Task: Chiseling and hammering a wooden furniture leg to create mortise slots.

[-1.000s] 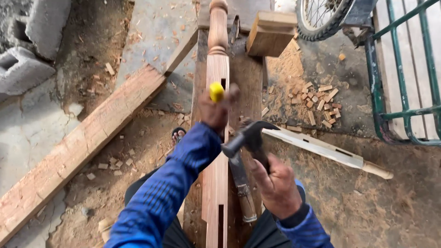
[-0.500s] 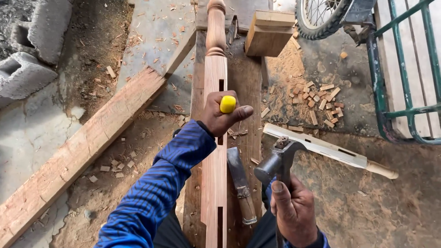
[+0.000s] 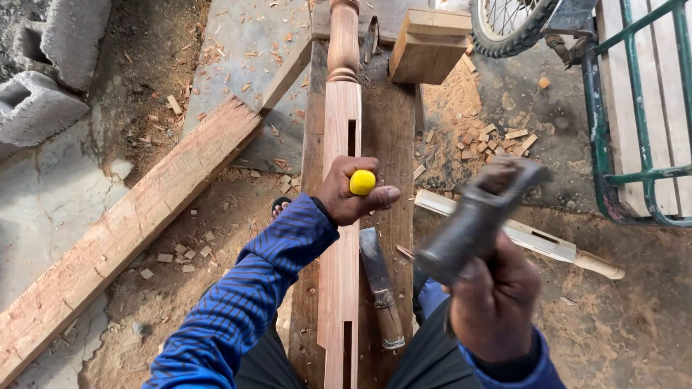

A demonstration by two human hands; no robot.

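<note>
Your left hand point(image 3: 353, 194) is closed around a chisel with a yellow-capped handle point(image 3: 362, 182), holding it upright on the turned wooden post point(image 3: 340, 216), just below the upper slot point(image 3: 351, 137) cut in the post's square section. The blade itself is hidden under your fist, so you cannot tell exactly where its edge sits. Your right hand point(image 3: 497, 302) is clamped on the handle of a hammer point(image 3: 476, 216), whose dark head is raised and blurred, off to the right of the chisel and apart from it. The post lies lengthwise on a dark plank that serves as the surface point(image 3: 386, 122), with a second slot point(image 3: 347, 353) showing near your lap. A spare chisel point(image 3: 378, 281) rests on the surface beside the post, and a pale slotted rail point(image 3: 519, 234) lies on the ground to the right amid wood chips point(image 3: 497, 137).

The step in hand appears to be chopping a mortise. The strike calls for the hammer face to meet the yellow cap squarely, while your left grip keeps the chisel plumb and your thumb clear of the cap.
</note>
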